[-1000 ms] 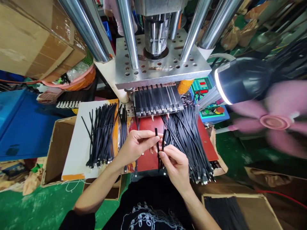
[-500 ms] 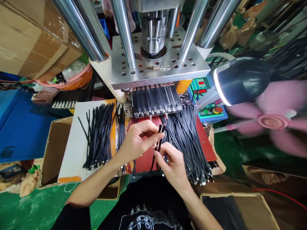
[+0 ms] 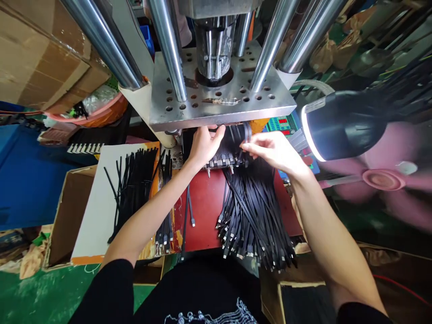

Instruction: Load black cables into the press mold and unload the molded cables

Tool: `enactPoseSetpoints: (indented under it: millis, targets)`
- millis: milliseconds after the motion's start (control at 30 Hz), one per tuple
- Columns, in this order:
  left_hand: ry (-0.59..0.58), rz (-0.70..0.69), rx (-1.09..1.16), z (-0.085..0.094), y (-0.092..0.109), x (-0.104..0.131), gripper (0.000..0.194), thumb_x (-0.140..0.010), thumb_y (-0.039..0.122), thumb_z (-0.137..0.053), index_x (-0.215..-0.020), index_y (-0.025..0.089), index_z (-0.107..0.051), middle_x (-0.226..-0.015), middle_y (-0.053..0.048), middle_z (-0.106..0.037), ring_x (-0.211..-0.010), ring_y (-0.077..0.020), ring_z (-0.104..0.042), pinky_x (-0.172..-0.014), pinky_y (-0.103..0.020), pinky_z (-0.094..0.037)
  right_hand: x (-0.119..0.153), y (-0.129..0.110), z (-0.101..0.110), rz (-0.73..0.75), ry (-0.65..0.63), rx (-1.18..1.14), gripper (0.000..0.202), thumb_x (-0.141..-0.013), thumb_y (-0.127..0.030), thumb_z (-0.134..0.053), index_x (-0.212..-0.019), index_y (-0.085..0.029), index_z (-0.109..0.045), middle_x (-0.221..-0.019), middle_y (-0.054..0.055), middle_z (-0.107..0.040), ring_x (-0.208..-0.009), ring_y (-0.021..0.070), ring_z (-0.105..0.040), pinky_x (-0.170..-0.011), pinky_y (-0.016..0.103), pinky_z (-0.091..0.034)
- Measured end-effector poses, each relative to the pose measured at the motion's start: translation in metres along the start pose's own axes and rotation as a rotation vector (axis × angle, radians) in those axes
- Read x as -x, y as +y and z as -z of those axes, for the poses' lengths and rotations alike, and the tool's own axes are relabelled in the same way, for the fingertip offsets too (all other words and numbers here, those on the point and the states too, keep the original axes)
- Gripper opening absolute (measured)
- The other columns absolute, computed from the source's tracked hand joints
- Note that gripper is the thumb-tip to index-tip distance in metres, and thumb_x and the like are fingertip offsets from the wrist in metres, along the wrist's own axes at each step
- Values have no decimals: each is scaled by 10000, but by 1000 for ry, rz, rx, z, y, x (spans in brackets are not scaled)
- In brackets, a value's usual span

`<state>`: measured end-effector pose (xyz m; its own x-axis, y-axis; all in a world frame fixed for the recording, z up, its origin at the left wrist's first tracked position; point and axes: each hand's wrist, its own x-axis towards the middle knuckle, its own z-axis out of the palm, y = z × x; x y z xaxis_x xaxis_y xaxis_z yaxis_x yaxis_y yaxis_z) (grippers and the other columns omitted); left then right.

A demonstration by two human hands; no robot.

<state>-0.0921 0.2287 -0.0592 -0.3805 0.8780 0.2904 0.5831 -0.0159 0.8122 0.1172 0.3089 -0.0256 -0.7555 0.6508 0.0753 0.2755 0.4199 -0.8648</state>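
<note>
Flat black cables with metal plugs lie side by side in a dark mold block point(image 3: 221, 160) under the press plate. My left hand point(image 3: 206, 146) reaches over the block's middle, fingers curled and thumb near the plate's lower edge; whatever is between its fingertips is hidden. At the block's right end, my right hand point(image 3: 275, 150) pinches a flat black cable point(image 3: 247, 134), slightly blurred, above the right slots. A large bundle of similar cables point(image 3: 254, 211) spreads over the red board, below my right hand. Two loose cables point(image 3: 190, 204) hang from the block's left side.
The steel press plate point(image 3: 222, 112) sits just above my hands, between shiny columns. More cables point(image 3: 133, 184) lie on a white board point(image 3: 92, 216) at left. A bright lamp point(image 3: 337, 126), a spinning pink fan point(image 3: 383, 179) and a control panel point(image 3: 283, 126) stand at right.
Both hands have moved from in front of the block up and forward onto it. The cables held together between them have left that spot; my right hand is now at the block's right end.
</note>
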Motion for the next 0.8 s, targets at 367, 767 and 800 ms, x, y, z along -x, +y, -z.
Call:
enactPoseSetpoints:
  millis: [367,767,800]
  targets:
    - [-492,-739,-634,18,8,44,408,-1046,212,-606,-1410,27,-592,-1518,-262,-606,-1480,-364,-531,-1217,-547,-476,-39,29,-19,43,168,31,425,-909,-579,-738,-716,-214,-637,-723,11,-624,-513,126,-500,-531,308,-407]
    - [-499,-593,-867,4,39,56,573,-1076,441,-581,-1541,111,-534,-1610,-252,-520,-1515,-382,-483,-1256,-553,-369,-41,18,-22,-92,221,-11,179,-919,-374,-722,-859,-206,-707,-737,23,-698,-492,120,-508,-463,275,-409]
    - [-493,-577,-869,3,39,58,568,-1077,429,-578,-1543,107,-534,-1618,-257,-508,-1527,-382,-469,-1266,-554,-356,-37,18,-21,-99,241,13,141,-926,-341,-703,-937,-203,-730,-810,43,-727,-520,135,-534,-488,291,-445]
